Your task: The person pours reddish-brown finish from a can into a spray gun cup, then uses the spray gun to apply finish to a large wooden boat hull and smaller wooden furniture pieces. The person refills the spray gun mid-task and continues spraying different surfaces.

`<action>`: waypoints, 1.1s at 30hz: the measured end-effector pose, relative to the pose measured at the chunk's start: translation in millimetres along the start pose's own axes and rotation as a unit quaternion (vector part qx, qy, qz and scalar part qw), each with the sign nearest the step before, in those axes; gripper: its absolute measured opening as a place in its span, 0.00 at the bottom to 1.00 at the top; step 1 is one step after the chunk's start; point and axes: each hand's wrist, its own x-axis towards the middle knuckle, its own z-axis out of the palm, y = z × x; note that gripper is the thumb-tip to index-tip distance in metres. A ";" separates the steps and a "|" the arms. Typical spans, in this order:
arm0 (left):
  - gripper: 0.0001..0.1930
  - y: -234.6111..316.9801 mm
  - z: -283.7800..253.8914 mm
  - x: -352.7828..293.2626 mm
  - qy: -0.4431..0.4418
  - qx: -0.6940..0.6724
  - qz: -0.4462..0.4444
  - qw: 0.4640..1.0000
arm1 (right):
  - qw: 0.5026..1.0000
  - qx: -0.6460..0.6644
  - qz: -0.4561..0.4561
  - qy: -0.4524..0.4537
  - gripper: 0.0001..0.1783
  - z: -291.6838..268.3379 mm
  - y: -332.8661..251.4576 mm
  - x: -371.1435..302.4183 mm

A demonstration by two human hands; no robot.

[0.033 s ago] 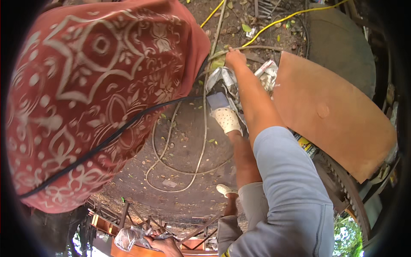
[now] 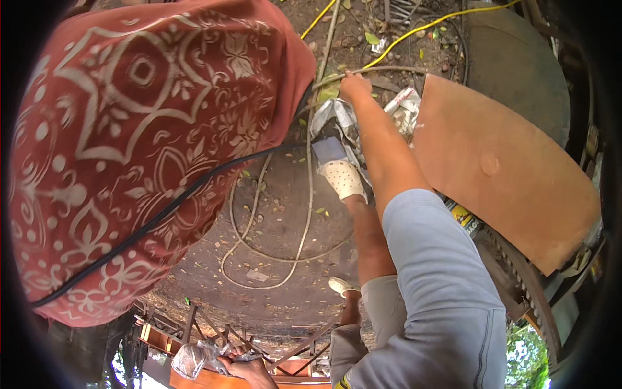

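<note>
hose (image 2: 392, 68) gripped by curled right hand (image 2: 356, 88) | plastic bag (image 2: 189, 361) clutched in left hand (image 2: 249, 370) | clog (image 2: 342, 179) could get snagged if loops (image 2: 309, 201) are yanked tbh

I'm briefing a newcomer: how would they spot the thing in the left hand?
Find the large red patterned cloth filling the left side. Below it, at the picture's bottom, the left hand holds a rounded, plastic-wrapped bundle. Its shiny, see-through covering sets it apart from the plain orange surface beside it.

Ground (image 2: 282, 223): brown dirt | pale hose (image 2: 310, 188), looped | yellow cord (image 2: 466, 12) | scattered leaves (image 2: 372, 39)
</note>
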 end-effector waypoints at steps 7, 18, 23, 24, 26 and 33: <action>0.25 6.1 27.8 -39.7 0.007 0.032 -0.025 0.999 | 0.987 0.121 0.042 0.098 0.17 8.1 19.4 -59.1; 0.25 1.1 -122.5 -112.3 -0.002 -0.101 -0.072 0.992 | 0.503 0.756 0.192 0.372 0.15 -44.4 149.4 -262.1; 0.23 -23.9 -239.6 -131.4 0.047 -0.204 -0.105 0.972 | 0.430 0.865 0.048 0.254 0.18 -100.8 220.6 -332.4; 0.22 -26.3 -267.5 -138.0 0.047 -0.214 -0.094 0.971 | 0.432 0.870 0.003 0.237 0.15 -123.9 213.0 -354.4; 0.20 -37.5 -332.4 -149.4 0.068 -0.225 -0.071 0.969 | 0.389 0.904 -0.133 0.113 0.11 -167.0 154.0 -420.3; 0.11 -41.8 -531.8 -208.2 0.172 -0.339 -0.001 0.925 | 0.491 0.711 -0.503 -0.033 0.19 -213.4 -91.3 -863.9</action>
